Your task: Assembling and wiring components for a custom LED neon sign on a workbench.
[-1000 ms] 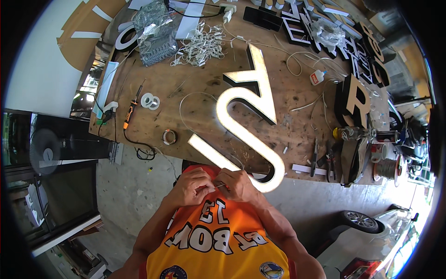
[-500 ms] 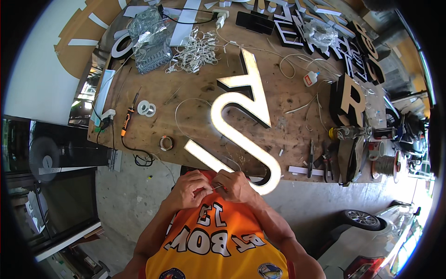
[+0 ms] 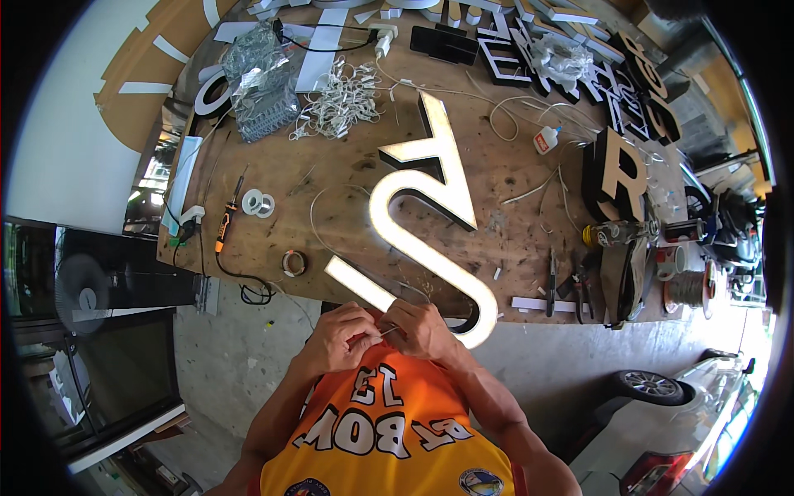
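Note:
Close to my body, at the front edge of the table, my left hand (image 3: pixel 341 337) and my right hand (image 3: pixel 418 331) meet with bent, pinching fingers. Between them a short bit of thin pale wire (image 3: pixel 389 331) shows, held by both; the rest of it is hidden by the fingers. Just beyond my hands lie lit white letter-shaped sign pieces (image 3: pixel 418 225) with dark sides, one curved piece reaching the table edge beside my right hand. A thin clear cable (image 3: pixel 313 217) loops out to their left.
On the wooden table (image 3: pixel 331 149) lie a soldering iron (image 3: pixel 227 223), solder spools (image 3: pixel 258 203), a tape roll (image 3: pixel 294 263), a heap of white wired modules (image 3: pixel 343 103) and a glue bottle (image 3: pixel 546 140). Pliers (image 3: pixel 584 289) and a wooden-faced letter (image 3: pixel 620 175) are at right.
The view has shifted slightly. My two hands stay together at the table edge, still pinching the wire, with hardly any visible movement.

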`<control>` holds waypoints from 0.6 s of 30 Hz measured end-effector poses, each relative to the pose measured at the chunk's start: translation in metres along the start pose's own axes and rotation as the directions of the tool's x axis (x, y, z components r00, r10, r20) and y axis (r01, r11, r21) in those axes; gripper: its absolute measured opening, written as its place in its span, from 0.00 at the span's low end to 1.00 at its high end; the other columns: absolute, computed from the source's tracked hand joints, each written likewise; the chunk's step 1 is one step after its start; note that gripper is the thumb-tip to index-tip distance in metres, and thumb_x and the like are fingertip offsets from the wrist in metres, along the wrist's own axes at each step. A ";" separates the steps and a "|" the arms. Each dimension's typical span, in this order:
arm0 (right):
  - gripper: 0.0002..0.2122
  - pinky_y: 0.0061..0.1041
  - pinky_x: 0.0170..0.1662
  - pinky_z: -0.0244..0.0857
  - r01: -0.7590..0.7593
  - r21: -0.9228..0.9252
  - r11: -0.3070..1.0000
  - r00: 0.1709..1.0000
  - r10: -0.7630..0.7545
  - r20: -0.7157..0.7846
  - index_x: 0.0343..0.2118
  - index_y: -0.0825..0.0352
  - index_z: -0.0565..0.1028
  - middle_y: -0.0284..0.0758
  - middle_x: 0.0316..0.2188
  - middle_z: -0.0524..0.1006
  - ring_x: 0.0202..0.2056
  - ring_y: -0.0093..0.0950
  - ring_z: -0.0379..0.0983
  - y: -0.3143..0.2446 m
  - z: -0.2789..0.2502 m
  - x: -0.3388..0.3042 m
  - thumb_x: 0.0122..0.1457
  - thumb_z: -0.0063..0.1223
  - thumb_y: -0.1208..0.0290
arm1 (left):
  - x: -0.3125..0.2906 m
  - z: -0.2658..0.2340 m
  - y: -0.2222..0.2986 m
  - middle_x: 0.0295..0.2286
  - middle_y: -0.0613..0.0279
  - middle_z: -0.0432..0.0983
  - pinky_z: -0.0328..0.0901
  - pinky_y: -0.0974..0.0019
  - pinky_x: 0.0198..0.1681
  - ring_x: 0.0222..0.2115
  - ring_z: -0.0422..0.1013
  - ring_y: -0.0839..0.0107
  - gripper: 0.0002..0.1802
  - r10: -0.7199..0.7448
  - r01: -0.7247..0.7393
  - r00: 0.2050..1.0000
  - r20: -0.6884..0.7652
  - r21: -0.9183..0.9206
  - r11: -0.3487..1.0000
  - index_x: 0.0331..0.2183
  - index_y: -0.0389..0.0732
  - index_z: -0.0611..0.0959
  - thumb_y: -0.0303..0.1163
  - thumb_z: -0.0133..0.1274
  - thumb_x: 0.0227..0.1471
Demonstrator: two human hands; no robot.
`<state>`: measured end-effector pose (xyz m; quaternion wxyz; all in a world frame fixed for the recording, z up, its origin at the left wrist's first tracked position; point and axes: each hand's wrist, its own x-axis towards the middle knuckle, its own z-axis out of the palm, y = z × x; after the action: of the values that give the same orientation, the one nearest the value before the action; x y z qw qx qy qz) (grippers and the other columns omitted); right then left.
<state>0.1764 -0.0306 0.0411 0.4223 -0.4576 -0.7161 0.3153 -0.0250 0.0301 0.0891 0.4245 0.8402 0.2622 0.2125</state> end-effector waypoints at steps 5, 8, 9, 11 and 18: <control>0.06 0.35 0.28 0.70 -0.010 0.004 1.000 0.999 0.010 -0.036 0.29 0.67 0.77 0.38 0.27 0.75 0.27 0.40 0.75 0.000 -0.001 0.000 0.46 0.59 0.77 | 0.001 0.002 -0.001 0.26 0.60 0.77 0.68 0.62 0.34 0.29 0.72 0.61 0.05 0.000 0.000 1.000 -0.012 0.007 1.000 0.25 0.38 0.80 0.21 0.61 0.44; 0.06 0.34 0.28 0.70 -0.020 -0.003 1.000 0.999 0.020 -0.038 0.29 0.67 0.77 0.38 0.27 0.75 0.27 0.39 0.74 0.003 -0.003 0.000 0.46 0.59 0.77 | 0.007 0.001 -0.004 0.25 0.59 0.77 0.67 0.63 0.32 0.27 0.72 0.61 0.05 0.021 -0.021 0.999 -0.024 0.002 1.000 0.25 0.38 0.81 0.20 0.61 0.42; 0.06 0.34 0.28 0.70 -0.021 0.000 1.000 0.999 0.021 -0.038 0.29 0.67 0.77 0.38 0.27 0.75 0.27 0.39 0.74 0.003 -0.003 -0.002 0.46 0.59 0.77 | 0.008 0.002 -0.004 0.25 0.59 0.77 0.67 0.63 0.30 0.26 0.71 0.61 0.05 0.032 -0.032 0.999 -0.031 -0.001 0.999 0.25 0.38 0.81 0.20 0.61 0.41; 0.06 0.34 0.28 0.70 -0.033 0.006 0.999 0.999 0.033 -0.040 0.29 0.67 0.77 0.38 0.27 0.75 0.26 0.39 0.74 0.004 -0.001 -0.005 0.46 0.59 0.77 | 0.006 0.005 -0.004 0.25 0.59 0.77 0.67 0.63 0.31 0.27 0.71 0.61 0.05 0.026 -0.026 0.999 -0.028 -0.004 1.000 0.25 0.38 0.81 0.20 0.61 0.41; 0.06 0.34 0.28 0.70 -0.059 0.017 0.998 0.998 0.060 -0.034 0.29 0.67 0.77 0.38 0.27 0.75 0.26 0.39 0.74 0.003 0.002 -0.006 0.46 0.59 0.77 | 0.002 0.006 -0.005 0.25 0.59 0.77 0.67 0.63 0.31 0.27 0.71 0.61 0.05 0.035 -0.035 0.999 -0.017 -0.001 0.999 0.25 0.38 0.82 0.20 0.61 0.42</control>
<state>0.1768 -0.0346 0.0358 0.4289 -0.4806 -0.6922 0.3255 -0.0217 0.0302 0.0818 0.4190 0.8426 0.2508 0.2271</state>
